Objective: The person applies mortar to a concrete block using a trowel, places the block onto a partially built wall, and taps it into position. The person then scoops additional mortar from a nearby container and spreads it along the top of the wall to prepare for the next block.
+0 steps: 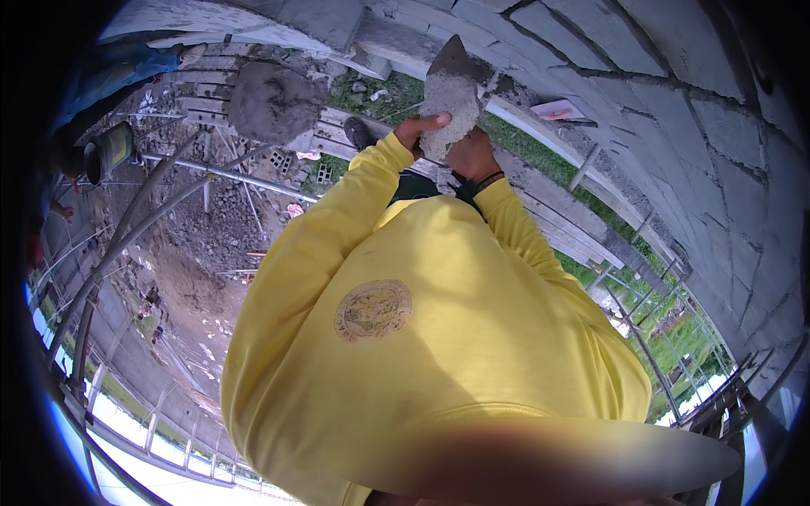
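Observation:
A rough, light grey chunk of broken block (450, 105) is held out in front of my body. My left hand (421, 132) is closed on its left edge, thumb along the near face. Beyond the chunk, a pointed trowel blade (451, 57) sticks out, tip away from me, with grey mortar on it. My right hand (472, 156) is closed by the chunk's lower right edge, seemingly round the trowel's handle, which is hidden. Both hands are close together, near the blockwork wall (675, 126).
Wet mortar (274, 101) is heaped on planks (202, 105) to the left. A person in blue (118, 72) is at far left, near a bucket (110, 154). Scaffold pipes (232, 175) cross the left side above rubble. A dark shoe (360, 132) rests on the planks.

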Available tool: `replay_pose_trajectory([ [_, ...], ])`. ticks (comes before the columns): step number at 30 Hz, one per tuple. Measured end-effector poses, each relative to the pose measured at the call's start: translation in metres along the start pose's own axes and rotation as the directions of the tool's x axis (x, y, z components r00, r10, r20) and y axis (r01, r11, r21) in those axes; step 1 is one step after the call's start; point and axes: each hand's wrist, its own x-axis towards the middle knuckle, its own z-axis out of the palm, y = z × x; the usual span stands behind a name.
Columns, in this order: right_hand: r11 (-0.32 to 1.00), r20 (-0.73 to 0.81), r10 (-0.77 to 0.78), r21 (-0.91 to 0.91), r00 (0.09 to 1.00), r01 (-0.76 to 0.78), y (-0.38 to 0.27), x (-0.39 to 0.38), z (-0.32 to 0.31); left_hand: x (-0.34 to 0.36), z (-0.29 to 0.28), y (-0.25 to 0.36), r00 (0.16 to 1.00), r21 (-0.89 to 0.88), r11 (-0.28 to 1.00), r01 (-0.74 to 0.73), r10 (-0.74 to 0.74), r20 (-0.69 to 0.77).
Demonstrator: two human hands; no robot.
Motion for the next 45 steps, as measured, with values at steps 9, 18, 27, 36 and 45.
replay_pose_trajectory([
  [9, 0.986, 0.022, -0.157, -0.044, 0.987, 0.158, 0.023, 0.065, -0.025, -0.017, 0.015, -0.017, 0.977, -0.070, 0.989, -0.127, 0.113, -0.179],
  [18, 0.818, -0.102, -0.250, -0.555, 0.963, 0.154, -0.050, -0.043, 0.004, 0.014, -0.036, 0.015, 0.678, -0.132, 0.838, -0.530, 0.325, -0.659],
  [27, 0.237, 0.273, -0.581, -0.844, 0.767, 0.480, -0.054, -0.074, 0.102, 0.023, -0.050, 0.032, 0.760, -0.303, 0.796, -0.524, 0.276, -0.589],
  [36, -0.010, 0.370, -0.629, -0.883, 0.683, 0.469, -0.026, -0.055, 0.103, 0.029, -0.030, 0.028, 0.539, 0.002, 0.725, -0.689, 0.514, -0.667],
  [45, 0.119, 0.307, -0.762, -0.799, 0.570, 0.590, -0.012, -0.061, 0.074, 0.024, -0.064, -0.001, 0.635, -0.124, 0.804, -0.582, 0.354, -0.686],
])
